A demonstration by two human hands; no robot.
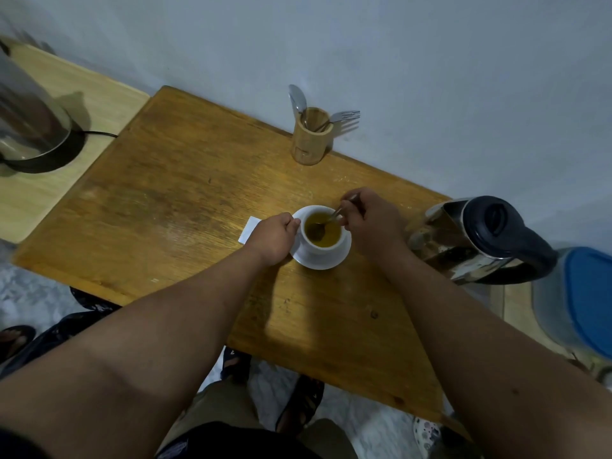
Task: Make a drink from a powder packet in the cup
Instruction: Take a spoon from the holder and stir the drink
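A white cup (319,248) stands on a white saucer (334,261) in the middle of the wooden table (172,193). It is full of yellow-brown liquid. My right hand (371,223) pinches the handle of a metal spoon (326,223) whose bowl sits in the liquid. My left hand (273,238) grips the cup's left side, fingers against the rim. A white packet (250,229) lies flat on the table, partly hidden behind my left hand.
A steel kettle with a black lid (480,240) stands just right of my right hand. A bamboo holder (311,135) with a spoon and fork stands by the wall. A second kettle on its base (33,127) occupies the left side table. A blue-lidded container (583,299) is at far right.
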